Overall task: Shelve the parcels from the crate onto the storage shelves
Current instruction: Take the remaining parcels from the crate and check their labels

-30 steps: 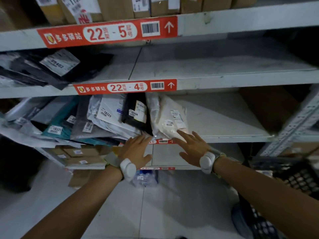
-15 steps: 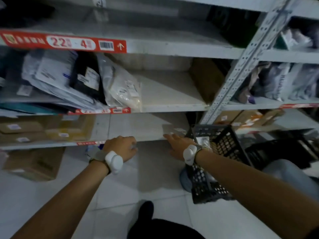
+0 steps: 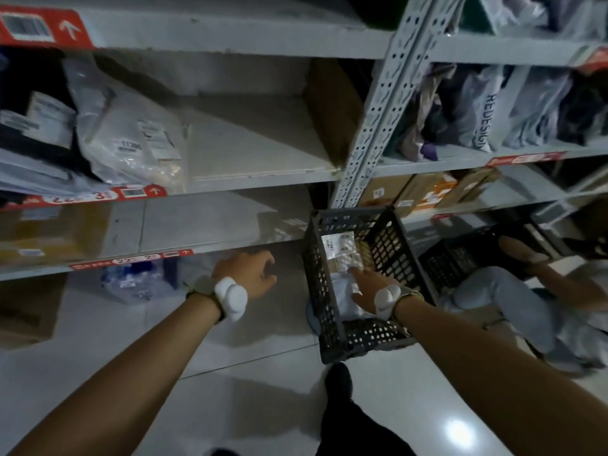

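A black perforated crate [image 3: 324, 301] stands on the floor at centre right, holding several parcels: a labelled clear packet [image 3: 339, 246] at the back and a white bag [image 3: 342, 292] at the front. My right hand [image 3: 365, 291] is inside the crate, fingers spread flat over the white bag and the packets, not closed on anything. Hovering left of the crate below the lowest shelf edge, my left hand [image 3: 250, 274] has loosely curled fingers and holds nothing. A clear-bagged parcel [image 3: 138, 143] leans on the grey shelf [image 3: 260, 172], with bare board to its right.
A perforated metal upright [image 3: 378, 106] divides the shelving. Bagged parcels [image 3: 487, 110] fill the right bay, cardboard boxes [image 3: 424, 194] sit below them. A second black crate [image 3: 460, 258] and a seated person's legs [image 3: 506, 294] are right of my crate. Blue-packaged goods [image 3: 138, 274] lie under the lowest shelf.
Both hands left the parcels on the shelf and came down. The view swung right and down, and my right hand has gone into the crate onto the parcels.
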Motion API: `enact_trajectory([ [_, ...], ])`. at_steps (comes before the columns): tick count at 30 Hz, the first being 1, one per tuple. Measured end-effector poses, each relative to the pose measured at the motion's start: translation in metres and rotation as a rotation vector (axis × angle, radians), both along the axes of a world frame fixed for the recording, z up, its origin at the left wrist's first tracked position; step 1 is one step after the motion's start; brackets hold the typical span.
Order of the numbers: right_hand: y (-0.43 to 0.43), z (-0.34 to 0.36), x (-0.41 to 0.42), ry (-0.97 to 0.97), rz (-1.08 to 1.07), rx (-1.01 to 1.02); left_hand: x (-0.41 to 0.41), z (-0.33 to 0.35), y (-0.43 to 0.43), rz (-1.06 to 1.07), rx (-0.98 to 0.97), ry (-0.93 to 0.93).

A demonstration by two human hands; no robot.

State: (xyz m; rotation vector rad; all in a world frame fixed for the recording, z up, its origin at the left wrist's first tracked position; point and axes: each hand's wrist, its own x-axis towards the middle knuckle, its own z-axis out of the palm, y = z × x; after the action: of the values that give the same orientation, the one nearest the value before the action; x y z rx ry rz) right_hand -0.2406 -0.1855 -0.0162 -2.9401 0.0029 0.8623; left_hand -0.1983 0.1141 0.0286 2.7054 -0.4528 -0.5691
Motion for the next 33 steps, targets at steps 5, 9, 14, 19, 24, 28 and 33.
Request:
enact_trajectory([
  [5, -0.097, -0.056, 0.035, 0.132, 0.035, -0.035, 0.045, -0.053, -0.111, -0.051, 0.132, 0.100],
  [9, -0.172, -0.125, 0.087, 0.201, -0.038, 0.027, 0.102, -0.115, -0.198, -0.060, 0.160, 0.155],
  [14, -0.212, -0.195, 0.128, 0.225, -0.087, 0.071, 0.142, -0.197, -0.242, 0.018, 0.179, -0.024],
  [19, -0.232, -0.293, 0.166, 0.272, -0.222, 0.153, 0.162, -0.293, -0.254, 0.021, 0.161, -0.158],
  [24, -0.217, -0.344, 0.216, 0.254, -0.407, 0.361, 0.173, -0.311, -0.242, -0.005, 0.125, -0.290],
  [28, -0.205, -0.377, 0.266, 0.153, -0.642, 0.463, 0.177, -0.325, -0.245, 0.021, 0.143, -0.306],
  [33, -0.189, -0.396, 0.299, 0.121, -0.772, 0.339, 0.175, -0.328, -0.240, 0.005, 0.142, -0.323],
])
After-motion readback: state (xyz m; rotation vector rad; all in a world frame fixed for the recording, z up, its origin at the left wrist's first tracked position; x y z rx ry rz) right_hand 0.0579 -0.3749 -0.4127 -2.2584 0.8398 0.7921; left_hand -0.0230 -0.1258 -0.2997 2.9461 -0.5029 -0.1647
